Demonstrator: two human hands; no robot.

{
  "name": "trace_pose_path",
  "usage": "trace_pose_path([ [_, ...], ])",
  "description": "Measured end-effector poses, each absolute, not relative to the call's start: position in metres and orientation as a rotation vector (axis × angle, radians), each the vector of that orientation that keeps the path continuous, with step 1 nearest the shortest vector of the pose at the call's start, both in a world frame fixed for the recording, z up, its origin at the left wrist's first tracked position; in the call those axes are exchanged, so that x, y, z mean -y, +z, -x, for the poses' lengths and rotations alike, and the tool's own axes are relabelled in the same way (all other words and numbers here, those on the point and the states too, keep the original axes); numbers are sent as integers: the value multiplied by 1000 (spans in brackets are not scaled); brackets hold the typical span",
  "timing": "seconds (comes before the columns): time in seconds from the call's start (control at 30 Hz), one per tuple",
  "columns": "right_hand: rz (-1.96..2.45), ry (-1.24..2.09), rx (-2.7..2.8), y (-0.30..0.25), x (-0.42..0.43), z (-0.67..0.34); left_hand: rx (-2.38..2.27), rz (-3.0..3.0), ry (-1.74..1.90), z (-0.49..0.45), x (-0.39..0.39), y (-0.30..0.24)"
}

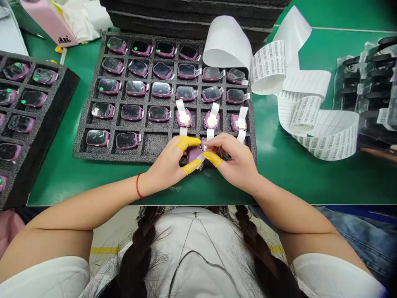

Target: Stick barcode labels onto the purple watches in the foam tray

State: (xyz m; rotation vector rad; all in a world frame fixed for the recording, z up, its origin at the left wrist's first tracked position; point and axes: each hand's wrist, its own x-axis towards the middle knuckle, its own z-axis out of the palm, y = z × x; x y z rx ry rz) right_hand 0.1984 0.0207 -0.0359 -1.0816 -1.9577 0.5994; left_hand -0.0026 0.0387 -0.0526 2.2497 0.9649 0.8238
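My left hand (170, 163) and my right hand (234, 159) meet at the front edge of a black foam tray (155, 142). Both pinch one purple watch body (194, 156) between fingers with yellow finger cots. A white label strip (201, 157) lies across the watch under my right thumb. The tray holds several purple watch bodies in square pockets. Three in the row just behind my hands carry white strips (214, 116) standing up from them.
A long white ribbon of barcode labels (310, 116) curls over the green mat at right. A second foam tray of watches (21, 103) sits at left. Black and clear parts (369, 82) are stacked far right. Black foam sheets (186, 16) are piled behind.
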Motion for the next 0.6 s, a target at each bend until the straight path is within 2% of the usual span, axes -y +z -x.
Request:
trace_pose_path([
  [0.13,777,406,2080,-33,-21,-198,-884,-2295,879,5,-40,-54],
  [0.23,647,491,2186,-32,-22,-198,-868,-2272,904,7,-41,-54],
  [0.43,954,682,2130,-34,-25,-200,-814,-2243,929,10,-42,-56],
  [0.6,1010,756,2175,-34,-24,-200,-857,-2176,933,9,-42,-56],
])
